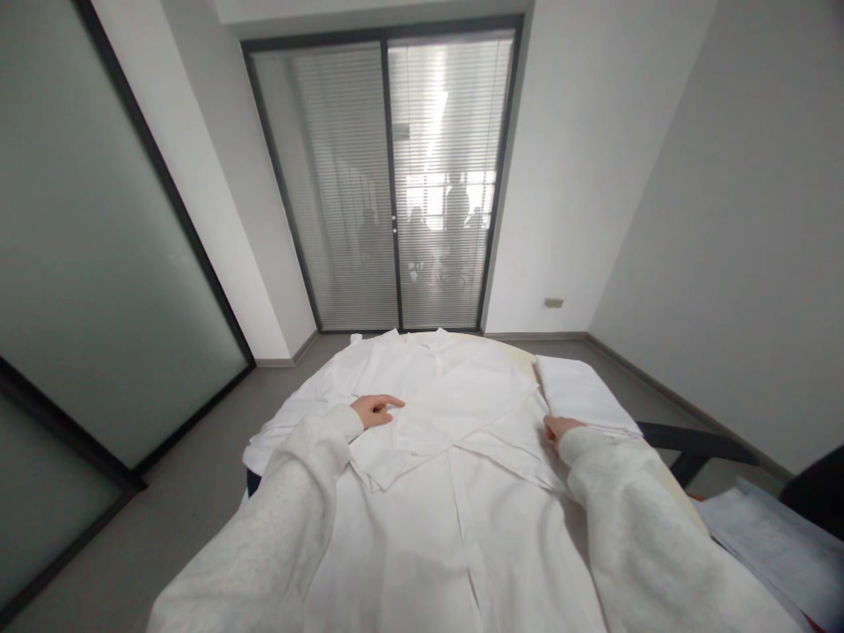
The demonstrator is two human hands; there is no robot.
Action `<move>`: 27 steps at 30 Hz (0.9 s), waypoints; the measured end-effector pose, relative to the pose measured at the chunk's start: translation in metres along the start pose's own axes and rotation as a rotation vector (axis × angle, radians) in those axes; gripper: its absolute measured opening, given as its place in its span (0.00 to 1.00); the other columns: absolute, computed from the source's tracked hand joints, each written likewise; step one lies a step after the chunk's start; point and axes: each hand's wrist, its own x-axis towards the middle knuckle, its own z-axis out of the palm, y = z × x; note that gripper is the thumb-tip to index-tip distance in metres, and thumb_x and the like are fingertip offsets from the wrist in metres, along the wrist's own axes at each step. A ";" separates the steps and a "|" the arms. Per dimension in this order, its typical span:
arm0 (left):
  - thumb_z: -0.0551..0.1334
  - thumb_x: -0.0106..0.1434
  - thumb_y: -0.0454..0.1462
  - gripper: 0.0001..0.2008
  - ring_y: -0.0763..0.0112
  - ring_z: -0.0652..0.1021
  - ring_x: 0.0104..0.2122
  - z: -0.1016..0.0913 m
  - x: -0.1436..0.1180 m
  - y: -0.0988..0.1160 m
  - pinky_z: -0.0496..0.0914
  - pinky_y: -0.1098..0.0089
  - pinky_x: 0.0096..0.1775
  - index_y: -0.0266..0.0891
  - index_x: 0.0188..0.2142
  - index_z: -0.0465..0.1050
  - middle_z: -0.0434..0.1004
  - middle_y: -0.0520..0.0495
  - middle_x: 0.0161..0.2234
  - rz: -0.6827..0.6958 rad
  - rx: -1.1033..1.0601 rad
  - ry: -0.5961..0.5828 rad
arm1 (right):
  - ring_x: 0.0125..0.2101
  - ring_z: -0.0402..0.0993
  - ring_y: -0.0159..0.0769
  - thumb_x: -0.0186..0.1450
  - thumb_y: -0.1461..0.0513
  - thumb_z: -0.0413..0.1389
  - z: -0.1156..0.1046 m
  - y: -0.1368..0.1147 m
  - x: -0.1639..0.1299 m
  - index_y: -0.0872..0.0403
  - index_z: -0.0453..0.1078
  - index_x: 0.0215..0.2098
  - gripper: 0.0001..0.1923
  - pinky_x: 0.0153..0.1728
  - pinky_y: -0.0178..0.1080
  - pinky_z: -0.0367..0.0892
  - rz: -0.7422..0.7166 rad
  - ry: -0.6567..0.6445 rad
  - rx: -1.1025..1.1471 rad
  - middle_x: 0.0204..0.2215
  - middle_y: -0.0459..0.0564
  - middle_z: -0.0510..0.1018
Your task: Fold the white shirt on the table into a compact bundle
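My left hand (pixel 374 410) lies on the white shirt (pixel 454 413), fingers loosely curled with the forefinger stretched out toward 3 o'clock, pressing the cloth and gripping nothing. It rests beside the sleeve (pixel 422 440) that is folded across the chest of the shirt, just at 9 o'clock of that fold.

My right hand (pixel 559 430) sits at the shirt's 3 o'clock edge, fingers bent down onto the fabric. Most of it is hidden by my own cuff, so I cannot tell whether it pinches the cloth or merely touches it.

The shirt is spread flat over the bench (pixel 524 353), collar (pixel 432 337) at 12 o'clock, button line running down toward 6 o'clock between my 2 forearms. It covers nearly the whole top, and only a pale strip of bench shows at about 1 o'clock.

At 2 o'clock of my right hand lies a folded white cloth (pixel 584 396), touching the shirt's edge. Farther out, at 4 o'clock, some papers (pixel 771 545) lie near a dark chair (pixel 699 444). Straight ahead at 12 o'clock stands a glass door with blinds (pixel 389 185).
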 end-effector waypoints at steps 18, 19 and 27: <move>0.54 0.59 0.48 0.25 0.55 0.68 0.47 -0.015 -0.001 -0.015 0.59 0.57 0.47 0.51 0.56 0.59 0.68 0.42 0.47 -0.485 0.796 0.383 | 0.61 0.24 0.57 0.56 0.36 0.36 0.033 -0.062 -0.024 0.35 0.35 0.62 0.39 0.52 0.69 0.32 -0.235 -0.423 -0.225 0.64 0.38 0.31; 0.54 0.59 0.46 0.24 0.56 0.68 0.46 -0.015 0.001 -0.015 0.59 0.57 0.46 0.52 0.55 0.60 0.68 0.44 0.46 -0.472 0.806 0.393 | 0.61 0.24 0.58 0.56 0.35 0.36 0.034 -0.062 -0.022 0.35 0.35 0.63 0.40 0.51 0.69 0.32 -0.237 -0.426 -0.224 0.64 0.39 0.30; 0.52 0.56 0.28 0.20 0.62 0.69 0.45 -0.037 0.023 -0.017 0.61 0.67 0.46 0.40 0.45 0.73 0.70 0.43 0.42 -0.298 0.761 0.540 | 0.61 0.23 0.57 0.54 0.34 0.36 0.033 -0.068 0.002 0.36 0.34 0.63 0.42 0.51 0.69 0.32 -0.236 -0.475 -0.219 0.64 0.38 0.30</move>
